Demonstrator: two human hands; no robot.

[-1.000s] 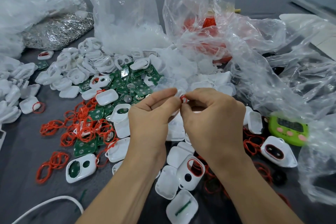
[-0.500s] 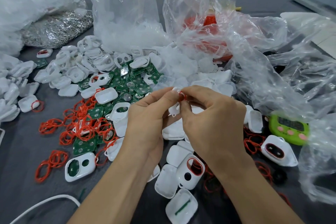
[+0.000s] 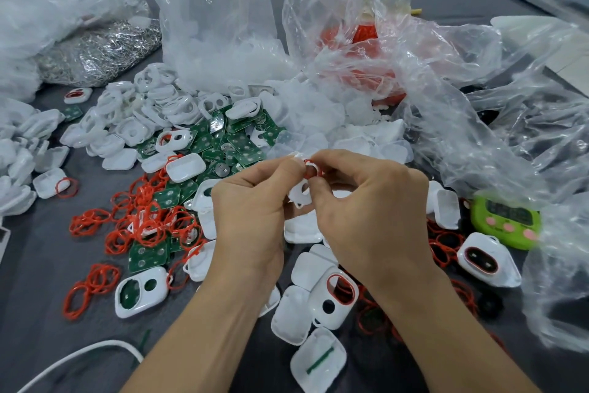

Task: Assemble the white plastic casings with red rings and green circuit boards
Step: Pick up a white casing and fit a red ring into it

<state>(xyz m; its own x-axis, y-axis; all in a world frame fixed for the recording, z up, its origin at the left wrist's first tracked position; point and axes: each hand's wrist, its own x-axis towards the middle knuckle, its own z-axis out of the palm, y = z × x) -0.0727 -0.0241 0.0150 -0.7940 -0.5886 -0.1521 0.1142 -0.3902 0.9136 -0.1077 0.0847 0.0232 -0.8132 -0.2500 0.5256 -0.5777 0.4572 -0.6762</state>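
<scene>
Fingers (image 3: 274, 168) of your left hand (image 3: 251, 220) and right hand (image 3: 373, 217) meet tip to tip, pinched narrow. The left looks to pinch the top edge of one small white casing (image 3: 301, 194), the right a red ring (image 3: 311, 168) against it. Both parts are held up off the desk (image 3: 35, 268), centre of view.

The ring sits at the casing's top end, right at your fingertips. The casing hangs down from the pinch toward you, long axis roughly vertical in view, with a hole showing in its face. My read is that the ring is partly on and not seated, so the next move turns on pressing it round that upper opening. Both hands are equally near.

Most of the ring is hidden under your fingertips, and so are the casing's top and back. I can't tell how far round it has caught.

Spare red rings (image 3: 143, 220) lie loose to your left, and green circuit boards (image 3: 236, 144) just beyond the hands. A ringed casing (image 3: 333, 297) sits near your right wrist. Clear bags (image 3: 446, 105) blur the far stock.
</scene>
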